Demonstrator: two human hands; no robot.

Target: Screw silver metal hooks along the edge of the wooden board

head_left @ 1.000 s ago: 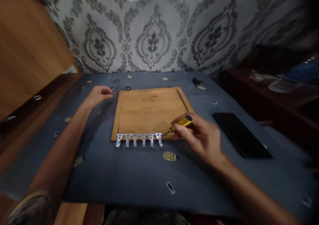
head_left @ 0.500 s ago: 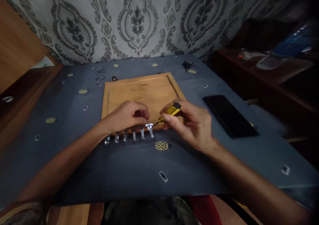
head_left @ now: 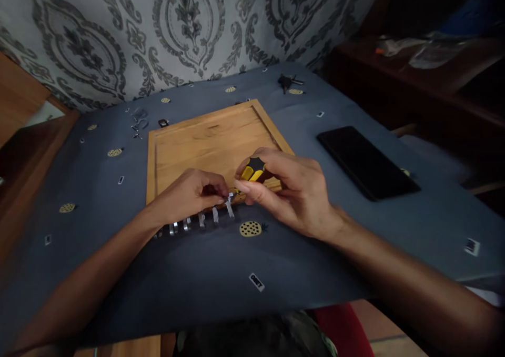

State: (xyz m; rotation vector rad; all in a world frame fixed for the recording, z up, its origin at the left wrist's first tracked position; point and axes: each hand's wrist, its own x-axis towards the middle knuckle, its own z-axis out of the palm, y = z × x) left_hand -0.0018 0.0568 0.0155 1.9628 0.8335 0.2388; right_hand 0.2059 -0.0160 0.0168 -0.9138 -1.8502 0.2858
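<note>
Yellow-and-black screwdriver [head_left: 254, 170] sits gripped in the closed fingers of the right hand [head_left: 290, 194], its tip at the right end of the metal hook rail [head_left: 201, 221] along the wooden board's [head_left: 209, 144] near edge on the blue-clothed counter [head_left: 189, 278], where the left hand [head_left: 189, 194] pinches its fingers shut, their contents hidden.

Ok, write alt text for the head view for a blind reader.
A right hand holds a yellow-and-black screwdriver to a metal hook rail at the near edge of a wooden board; the left hand pinches the rail beside it.
</note>
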